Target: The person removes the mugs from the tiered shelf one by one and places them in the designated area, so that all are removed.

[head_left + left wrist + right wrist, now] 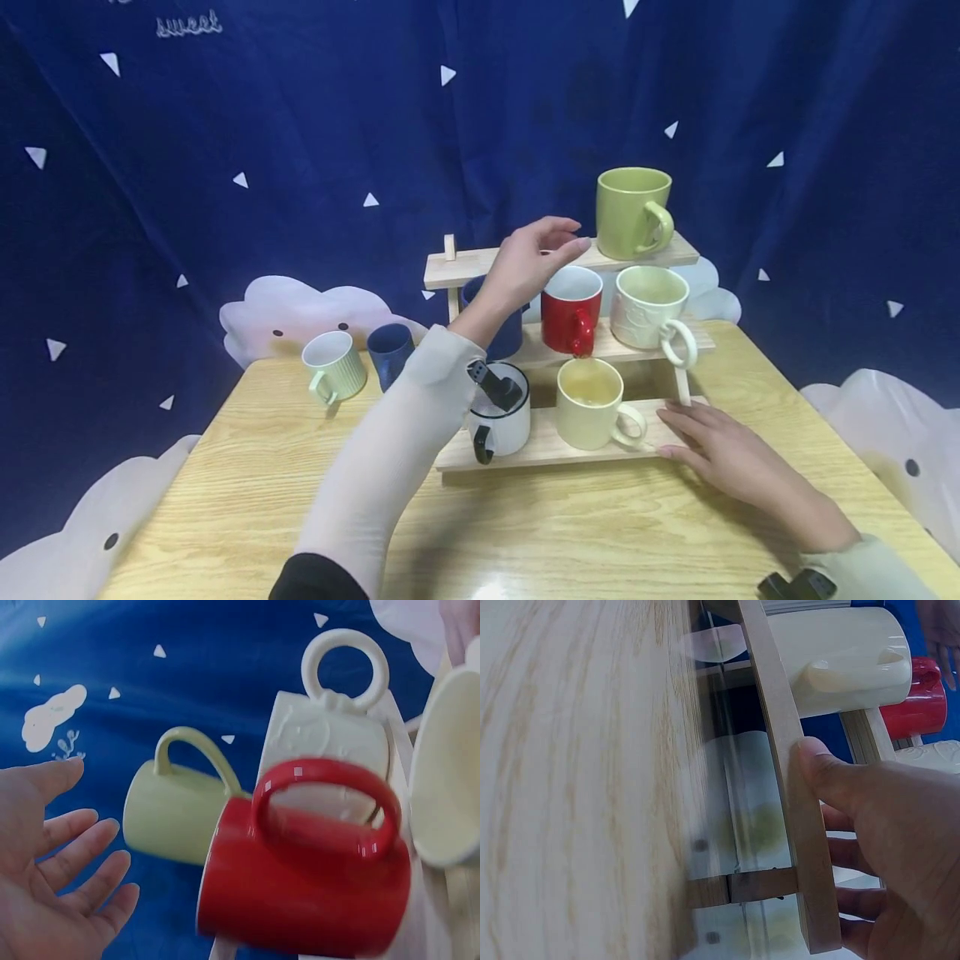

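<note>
My left hand (532, 258) is raised by the top board of a wooden tiered rack (480, 265), fingers loosely extended and holding nothing. Just right of it, a green mug (632, 212) stands on that board; the left wrist view shows a gap between the fingers and the green mug (176, 814). Below the hand, a red mug (570, 312) stands on the middle board beside a white embossed mug (645, 308) with a ring handle. My right hand (723, 450) grips the right end of the bottom board, its thumb (817, 754) on the front edge and fingers beyond.
On the bottom board stand a cream mug (588, 408) and a white black-rimmed mug (506, 432). A dark blue mug (510, 337) is partly hidden behind my left wrist. A pale ribbed mug (337, 367) and a navy mug (388, 350) stand on the table (600, 533), left of the rack.
</note>
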The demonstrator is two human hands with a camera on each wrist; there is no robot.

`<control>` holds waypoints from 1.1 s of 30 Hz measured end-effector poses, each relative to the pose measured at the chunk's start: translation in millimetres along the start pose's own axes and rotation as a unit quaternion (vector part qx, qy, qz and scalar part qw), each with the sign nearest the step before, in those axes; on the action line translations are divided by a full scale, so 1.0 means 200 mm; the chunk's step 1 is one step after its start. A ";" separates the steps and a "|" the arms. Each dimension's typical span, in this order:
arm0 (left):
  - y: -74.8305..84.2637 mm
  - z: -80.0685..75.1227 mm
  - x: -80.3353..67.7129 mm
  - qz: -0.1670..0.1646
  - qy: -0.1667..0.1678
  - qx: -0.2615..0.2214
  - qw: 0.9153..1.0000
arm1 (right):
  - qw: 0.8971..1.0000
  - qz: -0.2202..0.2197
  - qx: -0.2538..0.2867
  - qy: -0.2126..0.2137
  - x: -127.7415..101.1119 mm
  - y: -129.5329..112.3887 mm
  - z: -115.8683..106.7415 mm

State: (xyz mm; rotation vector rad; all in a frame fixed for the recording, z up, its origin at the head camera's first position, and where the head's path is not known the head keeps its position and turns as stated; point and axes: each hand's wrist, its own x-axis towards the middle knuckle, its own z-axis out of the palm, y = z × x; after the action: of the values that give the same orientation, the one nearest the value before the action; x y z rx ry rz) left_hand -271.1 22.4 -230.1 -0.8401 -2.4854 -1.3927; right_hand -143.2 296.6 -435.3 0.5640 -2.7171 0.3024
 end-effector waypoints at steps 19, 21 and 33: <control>0.13 0.27 0.19 -0.021 -0.010 -0.071 0.997 | 1.000 -0.012 0.000 0.012 0.00 0.01 0.01; 0.14 0.30 0.21 -0.023 -0.013 -0.069 0.997 | 1.000 -0.006 0.002 0.010 0.00 0.01 0.01; 0.20 0.44 0.25 -0.061 0.035 0.063 0.995 | 1.000 -0.013 0.002 0.013 0.00 0.00 0.01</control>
State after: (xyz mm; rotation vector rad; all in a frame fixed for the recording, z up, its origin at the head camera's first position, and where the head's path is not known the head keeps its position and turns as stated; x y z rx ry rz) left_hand -281.1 130.1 -228.8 -0.6129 -2.5783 -1.2604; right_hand -144.7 296.2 -436.4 0.5911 -2.6818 0.3062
